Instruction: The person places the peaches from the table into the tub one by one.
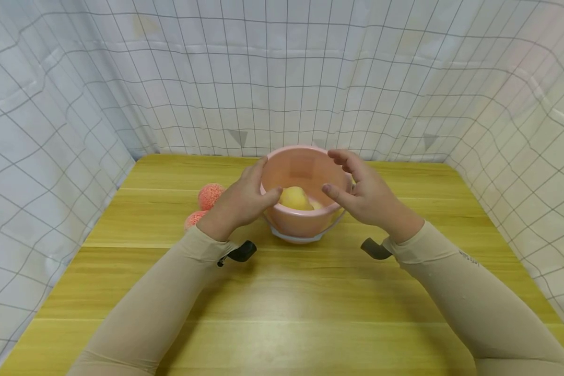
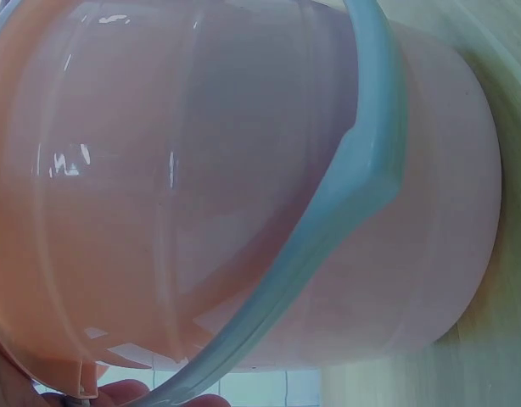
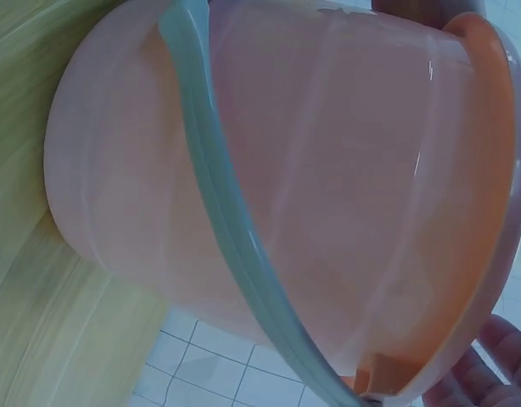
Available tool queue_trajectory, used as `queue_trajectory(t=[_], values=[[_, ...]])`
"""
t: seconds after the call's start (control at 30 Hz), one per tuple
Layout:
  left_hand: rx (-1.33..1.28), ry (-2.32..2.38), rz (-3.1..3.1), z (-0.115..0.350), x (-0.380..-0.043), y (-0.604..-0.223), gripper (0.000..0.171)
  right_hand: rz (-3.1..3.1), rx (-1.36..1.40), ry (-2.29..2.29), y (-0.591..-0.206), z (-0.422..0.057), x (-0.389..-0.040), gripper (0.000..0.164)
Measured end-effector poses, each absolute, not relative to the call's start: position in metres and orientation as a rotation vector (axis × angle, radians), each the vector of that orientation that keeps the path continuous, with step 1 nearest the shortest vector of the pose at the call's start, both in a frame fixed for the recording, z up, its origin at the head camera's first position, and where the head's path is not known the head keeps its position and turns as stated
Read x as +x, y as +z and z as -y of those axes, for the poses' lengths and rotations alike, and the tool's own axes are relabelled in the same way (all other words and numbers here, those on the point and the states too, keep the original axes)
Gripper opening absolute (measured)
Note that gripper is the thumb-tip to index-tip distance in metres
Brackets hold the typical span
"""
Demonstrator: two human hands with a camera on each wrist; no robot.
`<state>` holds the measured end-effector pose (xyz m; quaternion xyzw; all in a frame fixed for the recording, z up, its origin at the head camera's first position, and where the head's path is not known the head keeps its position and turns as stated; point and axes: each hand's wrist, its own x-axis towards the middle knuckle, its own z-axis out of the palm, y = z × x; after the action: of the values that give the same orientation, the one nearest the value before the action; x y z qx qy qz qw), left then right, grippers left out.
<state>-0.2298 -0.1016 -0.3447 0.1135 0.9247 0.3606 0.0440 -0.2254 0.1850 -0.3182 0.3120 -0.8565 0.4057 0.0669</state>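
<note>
A pink bucket [image 1: 293, 222] stands upright on the wooden table, its pale handle [image 2: 328, 199] hanging down the near side. My left hand [image 1: 242, 201] grips the bucket's left rim, thumb over the edge and fingers outside near the handle's joint. On the opposite side, my right hand [image 1: 364, 190] hovers at the right rim with fingers spread, holding nothing. Inside the bucket lies a yellow ball [image 1: 295, 198], with part of another yellow thing [image 1: 316, 204] beside it. Two coral, rough-textured balls [image 1: 210, 196] sit left of the bucket, partly hidden by my left hand and forearm.
The wooden table [image 1: 282, 308] stretches out on both sides of the bucket and toward me. A white grid-patterned curtain [image 1: 282, 68] encloses the table at the back and both sides. A dark strap end [image 1: 242, 251] juts from my left wrist.
</note>
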Motion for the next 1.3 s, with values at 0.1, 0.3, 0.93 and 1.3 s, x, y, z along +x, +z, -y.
queue_trajectory(t=[0.1,0.3,0.93,1.3], values=[[0.346,1.100,-2.827,0.102,-0.230,-0.345,0.093,2.637,0.945,1.155,-0.319,-0.186,-0.229,0.070],[0.354,1.100,-2.828,0.101,-0.230,-0.344,0.093,2.910,0.888,0.894,-0.331,-0.188,-0.237,0.079],[0.349,1.150,-2.830,0.103,-0.232,-0.350,0.094,2.896,0.733,0.810,-0.342,-0.184,-0.236,0.078],[0.527,0.965,-2.915,0.110,-0.234,-0.346,0.098,2.881,0.710,0.850,-0.344,-0.184,-0.234,0.075]])
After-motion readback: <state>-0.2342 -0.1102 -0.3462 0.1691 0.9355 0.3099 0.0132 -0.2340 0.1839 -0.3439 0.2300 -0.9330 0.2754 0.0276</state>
